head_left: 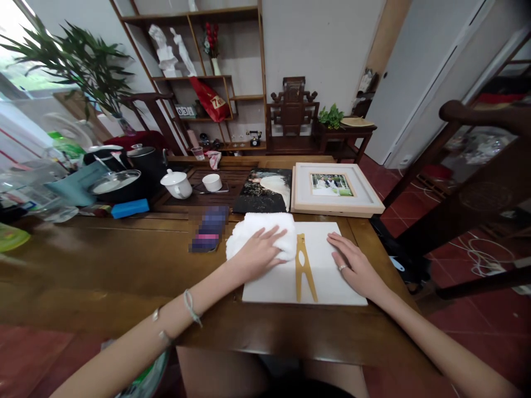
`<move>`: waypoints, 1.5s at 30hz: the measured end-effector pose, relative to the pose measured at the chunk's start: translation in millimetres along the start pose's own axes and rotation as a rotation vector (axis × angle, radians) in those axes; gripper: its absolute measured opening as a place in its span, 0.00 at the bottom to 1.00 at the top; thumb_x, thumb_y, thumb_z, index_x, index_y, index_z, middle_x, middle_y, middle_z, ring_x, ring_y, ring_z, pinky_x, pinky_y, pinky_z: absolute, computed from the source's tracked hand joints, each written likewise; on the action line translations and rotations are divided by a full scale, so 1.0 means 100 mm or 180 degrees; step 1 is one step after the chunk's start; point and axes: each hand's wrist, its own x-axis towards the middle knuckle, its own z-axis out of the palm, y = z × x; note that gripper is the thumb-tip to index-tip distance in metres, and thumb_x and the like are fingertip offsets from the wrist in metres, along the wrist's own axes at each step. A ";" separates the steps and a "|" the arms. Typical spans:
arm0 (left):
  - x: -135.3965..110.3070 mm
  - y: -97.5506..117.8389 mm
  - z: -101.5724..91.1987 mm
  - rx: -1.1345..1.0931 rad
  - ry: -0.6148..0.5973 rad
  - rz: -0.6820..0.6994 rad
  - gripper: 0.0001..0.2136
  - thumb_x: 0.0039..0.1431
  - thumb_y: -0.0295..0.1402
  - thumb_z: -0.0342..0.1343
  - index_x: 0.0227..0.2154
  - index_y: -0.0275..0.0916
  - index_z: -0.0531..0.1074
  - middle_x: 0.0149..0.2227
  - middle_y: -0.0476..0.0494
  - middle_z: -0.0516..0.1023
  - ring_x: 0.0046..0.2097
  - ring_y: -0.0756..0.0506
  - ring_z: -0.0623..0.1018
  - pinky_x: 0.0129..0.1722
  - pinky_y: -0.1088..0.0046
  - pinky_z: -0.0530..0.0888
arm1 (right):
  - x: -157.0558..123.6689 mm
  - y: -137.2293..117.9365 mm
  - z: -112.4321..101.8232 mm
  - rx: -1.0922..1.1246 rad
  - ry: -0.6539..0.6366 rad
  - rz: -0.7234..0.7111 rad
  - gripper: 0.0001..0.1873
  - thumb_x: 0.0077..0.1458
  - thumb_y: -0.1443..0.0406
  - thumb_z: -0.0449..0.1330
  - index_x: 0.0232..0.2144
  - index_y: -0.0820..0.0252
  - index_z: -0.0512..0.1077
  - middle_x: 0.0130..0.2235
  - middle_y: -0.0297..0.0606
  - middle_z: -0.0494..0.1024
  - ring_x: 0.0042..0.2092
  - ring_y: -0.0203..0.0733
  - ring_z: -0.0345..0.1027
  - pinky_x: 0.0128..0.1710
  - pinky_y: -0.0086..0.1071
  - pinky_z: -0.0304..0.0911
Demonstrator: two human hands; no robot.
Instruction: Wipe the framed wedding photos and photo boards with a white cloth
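My left hand (pixel 258 255) lies with fingers spread on a folded white fluffy towel (pixel 244 226). The towel covers the upper left part of a flat white board (pixel 332 276) on the table. On the board's right side rests my right hand (pixel 352 265), fingers stretched out and a ring on one of them; nothing is in it. Between the hands, a gold A-shaped piece (pixel 301 262) with two legs lies on the board, narrow end away from me, just right of the towel.
Behind the board are a dark photo panel (pixel 265 190) and a pale framed photo (pixel 360 188). A blurred-out phone-like item (pixel 208 229) lies left of the towel. A blue block (pixel 130 208), white lidded cup (pixel 176 184) and small white bowl (pixel 212 182) stand farther left.
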 end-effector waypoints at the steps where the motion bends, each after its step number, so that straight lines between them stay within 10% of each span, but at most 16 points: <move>1: 0.03 0.00 0.02 0.0063 0.0030 -0.0009 0.12 0.62 0.40 0.53 0.36 0.39 0.79 0.63 0.37 0.61 0.63 0.35 0.62 0.57 0.55 0.64 | 0.00 0.00 0.00 -0.0001 0.0000 -0.0008 0.20 0.62 0.64 0.47 0.55 0.59 0.65 0.58 0.48 0.67 0.62 0.49 0.58 0.60 0.52 0.55; 12: -0.67 0.85 0.01 -0.0073 0.0294 0.0512 0.08 0.53 0.38 0.63 0.30 0.40 0.80 0.66 0.37 0.52 0.65 0.29 0.55 0.60 0.50 0.56 | -0.01 -0.02 0.02 -0.0040 0.0006 -0.0036 0.21 0.62 0.65 0.47 0.56 0.59 0.63 0.59 0.48 0.66 0.63 0.49 0.56 0.61 0.52 0.54; 25: 0.27 0.19 0.13 0.0104 0.0575 0.0092 0.18 0.64 0.42 0.51 0.30 0.34 0.79 0.62 0.32 0.62 0.63 0.35 0.61 0.59 0.56 0.62 | 0.00 -0.04 0.00 0.0036 0.0082 -0.0033 0.20 0.62 0.63 0.48 0.56 0.55 0.64 0.58 0.45 0.67 0.62 0.50 0.57 0.60 0.52 0.55; 37: -0.39 0.96 -0.10 -0.0106 0.0436 0.0881 0.12 0.60 0.39 0.55 0.32 0.38 0.79 0.61 0.32 0.64 0.62 0.35 0.62 0.61 0.54 0.57 | -0.01 -0.03 0.00 0.0029 0.0012 -0.0026 0.21 0.62 0.64 0.47 0.56 0.56 0.64 0.59 0.47 0.66 0.63 0.50 0.56 0.60 0.53 0.55; 45: 0.07 0.28 0.11 0.0060 0.0595 0.0258 0.14 0.62 0.40 0.53 0.31 0.38 0.79 0.61 0.36 0.64 0.63 0.37 0.62 0.60 0.55 0.60 | -0.01 -0.03 0.01 0.0014 0.0069 -0.0055 0.21 0.62 0.64 0.48 0.57 0.55 0.63 0.59 0.46 0.67 0.62 0.50 0.57 0.60 0.53 0.55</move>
